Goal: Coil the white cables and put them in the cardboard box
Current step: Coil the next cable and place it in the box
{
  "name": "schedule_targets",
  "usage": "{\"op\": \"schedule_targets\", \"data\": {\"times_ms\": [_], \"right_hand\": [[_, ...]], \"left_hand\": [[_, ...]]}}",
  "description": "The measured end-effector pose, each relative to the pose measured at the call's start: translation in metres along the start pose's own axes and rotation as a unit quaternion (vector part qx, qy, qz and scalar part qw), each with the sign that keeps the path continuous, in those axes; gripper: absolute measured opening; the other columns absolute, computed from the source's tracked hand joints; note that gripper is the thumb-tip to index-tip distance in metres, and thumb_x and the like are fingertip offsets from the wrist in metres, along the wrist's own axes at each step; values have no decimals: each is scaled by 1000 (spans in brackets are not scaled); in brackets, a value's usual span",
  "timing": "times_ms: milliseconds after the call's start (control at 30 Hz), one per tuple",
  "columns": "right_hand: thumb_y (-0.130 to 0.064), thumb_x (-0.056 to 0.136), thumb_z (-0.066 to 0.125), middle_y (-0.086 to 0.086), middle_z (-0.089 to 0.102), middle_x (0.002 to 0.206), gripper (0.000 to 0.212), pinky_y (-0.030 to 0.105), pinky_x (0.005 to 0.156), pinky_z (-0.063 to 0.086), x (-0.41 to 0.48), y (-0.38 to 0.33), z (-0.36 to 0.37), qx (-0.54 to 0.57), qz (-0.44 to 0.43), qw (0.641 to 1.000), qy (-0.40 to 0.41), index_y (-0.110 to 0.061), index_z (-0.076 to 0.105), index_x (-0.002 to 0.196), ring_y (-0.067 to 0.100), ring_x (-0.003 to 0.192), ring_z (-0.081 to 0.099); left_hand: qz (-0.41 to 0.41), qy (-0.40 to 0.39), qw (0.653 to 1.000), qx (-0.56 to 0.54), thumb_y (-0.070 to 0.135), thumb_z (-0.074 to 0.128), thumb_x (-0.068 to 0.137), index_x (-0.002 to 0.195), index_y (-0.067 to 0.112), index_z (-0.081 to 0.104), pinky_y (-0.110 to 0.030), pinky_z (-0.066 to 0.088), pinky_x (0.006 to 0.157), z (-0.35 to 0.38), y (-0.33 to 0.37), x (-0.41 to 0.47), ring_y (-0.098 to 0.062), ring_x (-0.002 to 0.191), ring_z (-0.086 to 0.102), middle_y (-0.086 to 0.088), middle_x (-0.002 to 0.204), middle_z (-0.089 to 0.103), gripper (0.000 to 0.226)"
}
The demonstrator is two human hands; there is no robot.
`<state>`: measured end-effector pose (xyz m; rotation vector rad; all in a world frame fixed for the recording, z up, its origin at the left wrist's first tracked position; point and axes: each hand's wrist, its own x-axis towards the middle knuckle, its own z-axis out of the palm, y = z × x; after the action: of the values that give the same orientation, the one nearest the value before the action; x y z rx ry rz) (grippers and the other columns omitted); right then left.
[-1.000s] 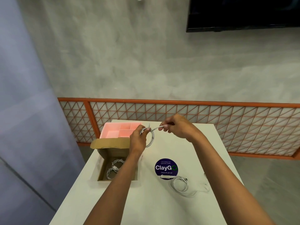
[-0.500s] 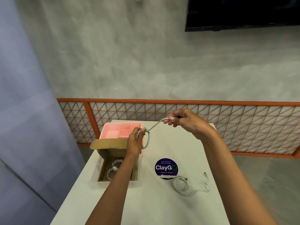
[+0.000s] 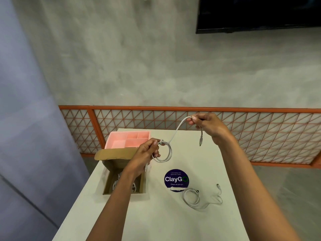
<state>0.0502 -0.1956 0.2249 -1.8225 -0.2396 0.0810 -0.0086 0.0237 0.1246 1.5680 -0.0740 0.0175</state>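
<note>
The right hand [image 3: 206,126], pinching the white cable [image 3: 176,133], has pulled up and away from the left hand [image 3: 147,152] gripping its coil — knot tightening, likely cardboard box [image 3: 114,153] next

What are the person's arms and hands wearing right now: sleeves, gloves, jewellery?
Nothing visible. The left forearm and right forearm are bare to the frame's edge, no sleeve or cuff in view. The left hand and right hand are bare too: no gloves, watch, wristband or rings that I can make out.
</note>
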Motion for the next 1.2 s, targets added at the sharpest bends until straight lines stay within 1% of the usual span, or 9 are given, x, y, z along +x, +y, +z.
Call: {"op": "schedule_targets", "data": {"times_ms": [167,333,400,600,767,933,1000,1100,1200], "right_hand": [[-13,98,50,-3,64,81,21,23,69,41,1,5,0,37,9,999,15,-6,68,105,8,67,49],[-12,97,50,-1,66,85,17,23,66,47,5,19,4,125,18,992,26,-10,67,100,10,66,55],[-12,98,49,-4,67,85,17,22,65,46,5,27,7,150,23,988,23,-15,66,96,10,68,57],[-15,99,48,-1,66,91,20,18,65,51,2,49,26,200,22,979,29,-10,64,110,11,76,60],[-10,98,48,2,61,88,19,21,66,54,-2,56,45,202,-1,979,24,-16,65,94,14,76,62],[-2,94,53,10,65,85,17,23,62,56,-8,60,62,228,36,973,-8,-5,55,110,14,66,66],[-4,92,56,18,67,93,18,26,66,58,-13,60,67,222,64,972,-36,-5,54,110,20,71,66],[-16,100,45,13,68,101,26,34,81,54,-17,58,71,163,103,977,-87,-3,56,119,19,83,65],[-40,99,43,0,68,101,41,38,84,52,-17,54,69,143,144,969,-141,-9,60,119,15,94,63]], "left_hand": [[13,38,999,24,39,40,98,107,13,60,-17,34,55,9,4,0,-9,62,34,-1,71,34,34],[73,28,995,55,39,67,80,111,34,63,-31,28,56,22,5,-2,-29,64,29,-20,73,38,31],[81,41,995,45,36,68,81,109,30,67,-29,23,51,26,6,0,-37,59,24,-14,76,41,29],[74,73,995,5,16,66,87,108,8,66,-25,20,46,35,8,3,-14,55,27,14,68,61,22],[57,88,994,8,18,66,87,110,9,66,-21,25,46,38,9,6,-9,57,38,13,67,63,25],[46,120,991,21,18,68,86,109,13,68,-23,29,45,36,4,11,-23,62,37,-2,80,63,24],[64,130,989,39,16,67,87,104,13,68,-19,39,49,36,5,10,-20,63,52,-1,83,68,17],[89,148,980,99,15,67,87,100,16,67,-9,48,67,35,6,11,5,75,64,6,87,70,13],[76,189,967,154,23,69,85,100,22,69,-26,55,76,29,-4,15,-1,83,66,8,87,71,15]]}}
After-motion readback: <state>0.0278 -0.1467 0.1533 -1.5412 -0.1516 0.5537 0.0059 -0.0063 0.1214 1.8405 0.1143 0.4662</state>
